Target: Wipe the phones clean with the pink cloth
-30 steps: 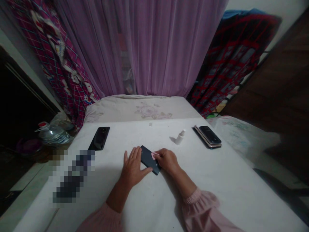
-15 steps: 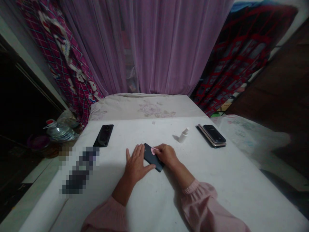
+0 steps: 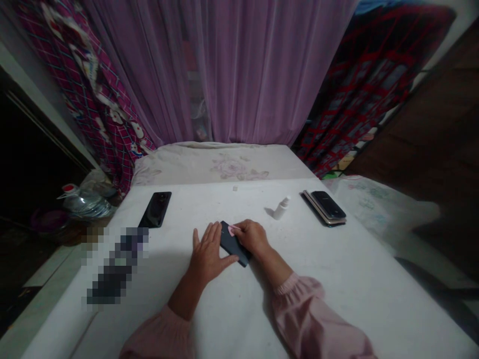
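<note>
your left hand [image 3: 207, 253], digits spread apart, braces one flat, dark phone [image 3: 232, 247] on the white cloth [image 3: 322, 284]; your right hand [image 3: 255, 238] pinches one thin pink piece [image 3: 232, 231] against it. rightward sit one cylindrical bottle [image 3: 281, 209], one phone stack [image 3: 328, 207].

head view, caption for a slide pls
Right hand holds a pink cloth on a dark phone, left hand at its edge.

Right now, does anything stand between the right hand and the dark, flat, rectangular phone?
Only the small, thin pink piece pinched in the right hand, near the far end of the phone; nothing else visible stands between them.
</note>
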`<state>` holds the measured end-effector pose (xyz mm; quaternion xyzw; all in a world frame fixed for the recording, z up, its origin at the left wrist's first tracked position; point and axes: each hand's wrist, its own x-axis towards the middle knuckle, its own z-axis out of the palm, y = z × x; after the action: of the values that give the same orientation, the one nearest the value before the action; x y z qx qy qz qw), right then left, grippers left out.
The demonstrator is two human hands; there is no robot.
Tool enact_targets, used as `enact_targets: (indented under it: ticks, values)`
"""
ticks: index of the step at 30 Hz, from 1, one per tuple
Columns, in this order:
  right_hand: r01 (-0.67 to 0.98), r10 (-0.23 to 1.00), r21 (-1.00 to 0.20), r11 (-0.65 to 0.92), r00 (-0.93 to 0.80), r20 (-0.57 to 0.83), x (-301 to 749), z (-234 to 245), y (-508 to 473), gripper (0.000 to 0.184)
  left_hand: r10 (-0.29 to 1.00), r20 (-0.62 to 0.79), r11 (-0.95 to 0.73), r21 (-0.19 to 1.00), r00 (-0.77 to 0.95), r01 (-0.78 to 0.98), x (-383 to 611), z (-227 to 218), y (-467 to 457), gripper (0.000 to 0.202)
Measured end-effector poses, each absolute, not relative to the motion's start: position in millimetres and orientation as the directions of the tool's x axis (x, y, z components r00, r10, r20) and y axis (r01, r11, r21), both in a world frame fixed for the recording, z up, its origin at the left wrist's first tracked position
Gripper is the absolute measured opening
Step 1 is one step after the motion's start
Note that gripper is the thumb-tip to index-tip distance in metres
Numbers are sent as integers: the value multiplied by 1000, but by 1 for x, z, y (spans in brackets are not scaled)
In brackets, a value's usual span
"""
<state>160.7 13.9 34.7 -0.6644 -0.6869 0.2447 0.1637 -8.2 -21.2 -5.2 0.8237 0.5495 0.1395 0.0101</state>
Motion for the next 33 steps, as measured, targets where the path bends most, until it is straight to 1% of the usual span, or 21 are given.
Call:
enact_targets:
  ticks: [2, 4, 6, 8, 10, 13, 17, 19, 21, 23, 26, 28, 30, 31, 33]
  values:
    - [843, 996, -538, -7, -45, -83, 149, 33, 23, 28, 907, 222, -397, 168, 358, 902, -8, -6, -22, 87]
    - [813, 999, -582, -15, -4, -31, 143, 28, 27, 29, 908, 220, -396, 168, 357, 903, -8, -5, -22, 88]
    - [705, 998, -709, -14, 56, 37, 144, 20, 27, 32, 912, 205, -390, 175, 354, 904, -9, -4, -21, 89]
    - [538, 986, -843, -4, 141, 86, 152, 11, 23, 35, 919, 187, -379, 187, 346, 906, -10, -2, -22, 88]
    - [397, 970, -918, 8, 221, 104, 163, 3, 17, 41, 925, 189, -365, 196, 330, 910, -10, 0, -24, 85]
    - [282, 957, -959, 21, 271, 101, 180, -5, 9, 44, 933, 210, -335, 204, 293, 920, -2, 0, -34, 83]
    - [207, 943, -977, 50, 313, 115, 191, -7, 3, 41, 952, 188, -279, 196, 243, 940, 19, -4, -52, 99]
    - [199, 933, -978, 55, 339, 122, 193, -6, 2, 41, 958, 168, -263, 192, 232, 945, 25, -3, -56, 98]
    - [193, 929, -980, 48, 353, 115, 193, -4, -1, 43, 954, 158, -283, 208, 253, 936, 22, 0, -55, 88]
    - [193, 929, -980, 51, 352, 117, 195, -3, -5, 42, 931, 157, -360, 240, 330, 901, 10, 4, -52, 77]
    - [228, 929, -969, 91, 331, 165, 198, -1, -14, 35, 834, 182, -551, 273, 520, 788, -15, 8, -47, 60]
    - [283, 924, -949, 141, 305, 228, 199, 0, -21, 29, 790, 229, -613, 293, 569, 734, -28, 8, -47, 52]
    - [372, 914, -902, 221, 244, 324, 195, 1, -29, 22, 789, 265, -614, 305, 555, 728, -34, 4, -48, 49]
    - [429, 904, -861, 275, 189, 383, 192, 1, -33, 20, 797, 286, -602, 305, 533, 738, -34, 2, -49, 47]
    - [541, 870, -739, 402, 26, 492, 183, 1, -40, 21, 813, 334, -570, 293, 477, 767, -31, -4, -51, 46]
